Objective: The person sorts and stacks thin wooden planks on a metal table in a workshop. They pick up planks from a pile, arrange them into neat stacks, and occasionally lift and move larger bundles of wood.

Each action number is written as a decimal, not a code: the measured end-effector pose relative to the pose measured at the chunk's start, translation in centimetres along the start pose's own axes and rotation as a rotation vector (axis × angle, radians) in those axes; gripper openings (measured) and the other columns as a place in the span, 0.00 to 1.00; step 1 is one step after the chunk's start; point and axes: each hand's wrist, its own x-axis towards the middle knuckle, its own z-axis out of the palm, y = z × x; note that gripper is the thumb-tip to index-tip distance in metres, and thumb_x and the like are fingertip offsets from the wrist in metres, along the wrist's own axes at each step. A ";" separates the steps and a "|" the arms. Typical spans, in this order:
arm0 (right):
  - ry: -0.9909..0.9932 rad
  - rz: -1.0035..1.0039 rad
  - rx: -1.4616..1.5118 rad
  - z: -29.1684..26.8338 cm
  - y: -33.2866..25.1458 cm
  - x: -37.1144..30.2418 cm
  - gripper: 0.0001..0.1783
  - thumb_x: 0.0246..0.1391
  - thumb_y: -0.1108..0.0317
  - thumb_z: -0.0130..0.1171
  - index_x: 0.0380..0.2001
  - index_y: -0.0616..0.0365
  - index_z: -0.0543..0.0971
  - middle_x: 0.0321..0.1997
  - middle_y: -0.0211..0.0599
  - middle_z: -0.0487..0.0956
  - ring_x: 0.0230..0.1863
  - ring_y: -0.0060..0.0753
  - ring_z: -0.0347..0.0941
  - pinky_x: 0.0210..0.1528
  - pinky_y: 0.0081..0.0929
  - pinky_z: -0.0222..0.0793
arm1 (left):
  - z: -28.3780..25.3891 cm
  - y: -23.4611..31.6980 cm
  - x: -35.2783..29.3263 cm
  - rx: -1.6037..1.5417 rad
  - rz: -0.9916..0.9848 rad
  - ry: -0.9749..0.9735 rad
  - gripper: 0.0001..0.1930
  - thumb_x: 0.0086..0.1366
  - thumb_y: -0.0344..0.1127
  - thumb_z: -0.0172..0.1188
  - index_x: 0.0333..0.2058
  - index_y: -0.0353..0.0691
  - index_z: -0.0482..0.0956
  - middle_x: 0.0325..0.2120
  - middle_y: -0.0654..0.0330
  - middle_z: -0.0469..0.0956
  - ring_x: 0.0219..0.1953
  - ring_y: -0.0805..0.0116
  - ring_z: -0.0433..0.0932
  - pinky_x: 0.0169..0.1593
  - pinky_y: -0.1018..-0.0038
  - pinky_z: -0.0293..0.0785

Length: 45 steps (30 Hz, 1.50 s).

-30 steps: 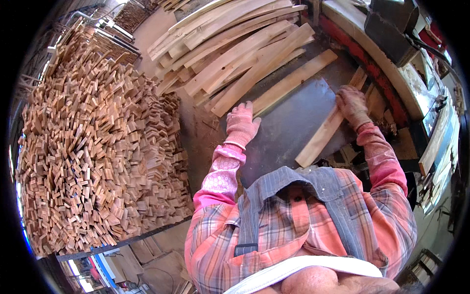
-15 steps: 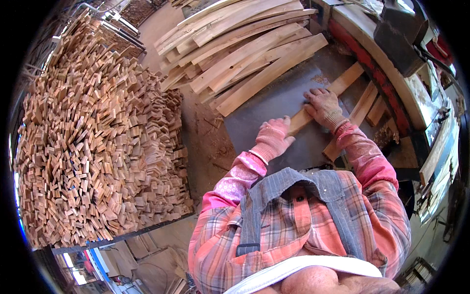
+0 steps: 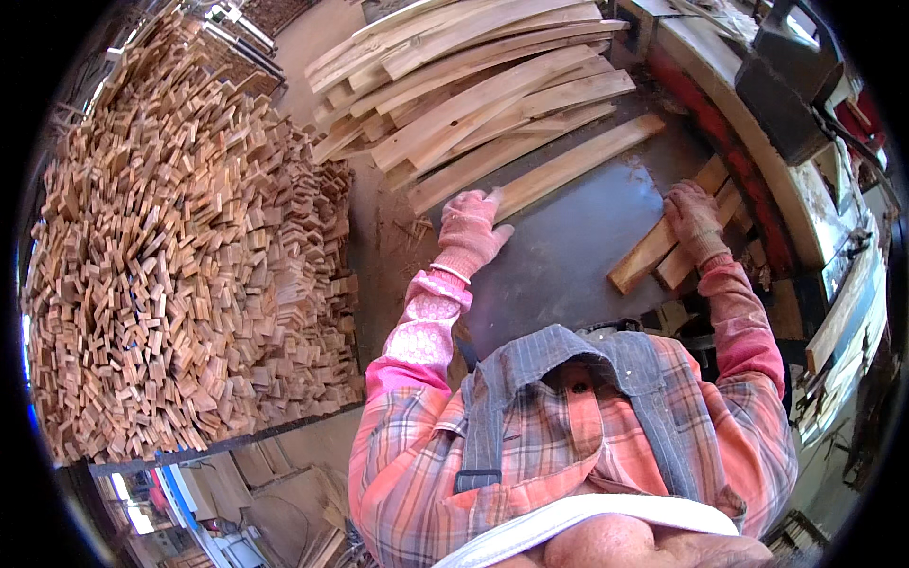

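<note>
A pale wooden plank [image 3: 582,164] lies slantwise on the dark metal tabletop [image 3: 559,256], a little apart from the stack behind it. At its near left end is my left hand [image 3: 467,235] in a pink work glove, fingers and thumb closed around that end. My right hand [image 3: 696,225], gloved too, is farther right, its fingers curled over a short board [image 3: 647,254]. Another short board [image 3: 677,267] lies close alongside, partly under that hand. The glove hides the middle of both boards.
Long planks are stacked [image 3: 473,95] at the table's far side. To the left stands a big pile of short wood pieces [image 3: 180,275]. A red-edged machine bench [image 3: 729,142] curves along the right, with a dark metal housing [image 3: 791,85] above it.
My hands have parted: the left moved left and away to the plank's end, the right moved right to the short boards. The board between them has left that spot.
</note>
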 end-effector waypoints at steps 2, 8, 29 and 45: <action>-0.093 0.107 -0.025 -0.7 -0.1 0.9 0.15 0.60 0.61 0.58 0.45 0.56 0.84 0.56 0.42 0.82 0.62 0.51 0.74 0.63 0.45 0.69 | 0.8 -0.1 -0.7 -0.079 -0.046 0.043 0.33 0.58 0.45 0.71 0.61 0.45 0.74 0.52 0.48 0.78 0.58 0.44 0.75 0.61 0.52 0.71; -0.018 -0.081 0.052 -0.6 -6.9 3.5 0.22 0.56 0.60 0.62 0.53 0.55 0.80 0.59 0.44 0.79 0.62 0.51 0.74 0.62 0.48 0.70 | 4.5 1.4 -2.6 -0.217 0.021 0.053 0.35 0.58 0.45 0.71 0.63 0.43 0.73 0.55 0.47 0.76 0.59 0.43 0.74 0.65 0.54 0.68; -0.024 0.086 -0.014 0.8 -0.4 2.0 0.14 0.58 0.60 0.59 0.37 0.59 0.84 0.45 0.46 0.82 0.55 0.54 0.76 0.59 0.49 0.70 | -8.2 -4.3 7.1 0.245 -0.285 0.052 0.34 0.54 0.54 0.76 0.55 0.43 0.76 0.53 0.48 0.79 0.60 0.47 0.76 0.61 0.54 0.74; -0.114 -0.162 0.032 -0.9 -12.5 4.8 0.24 0.56 0.53 0.62 0.53 0.52 0.80 0.56 0.45 0.78 0.63 0.51 0.71 0.64 0.48 0.67 | -0.1 7.4 3.0 0.023 0.123 -0.146 0.40 0.55 0.60 0.71 0.60 0.40 0.73 0.50 0.49 0.78 0.55 0.48 0.77 0.58 0.53 0.74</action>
